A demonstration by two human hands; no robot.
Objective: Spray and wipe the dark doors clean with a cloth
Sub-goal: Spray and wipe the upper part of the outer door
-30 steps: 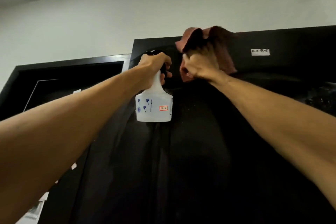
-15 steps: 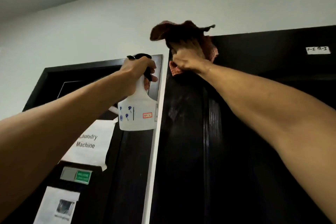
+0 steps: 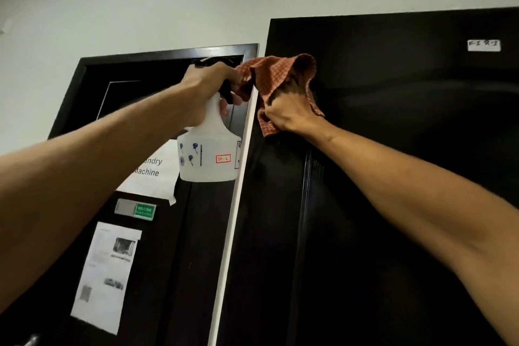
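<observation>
Your right hand (image 3: 292,112) keeps a tight grip on the red checked cloth (image 3: 276,76), fingers bunched round it, pressing it to the upper left corner of the right dark door (image 3: 379,191). Your left hand (image 3: 205,87) has its grip closed round the neck of the white spray bottle (image 3: 209,159), which hangs in front of the left dark door (image 3: 191,247), just beside the laundry notice (image 3: 153,170).

A second ago the cloth was further right along the head of that door. Half a second ago it stood over the top edge, and now it sits below it, next to the white wall strip (image 3: 238,205). The bottle has swung left with it. I judge the top band is done and your stroke is turning downward. The long panel below is not yet wiped.
</observation>
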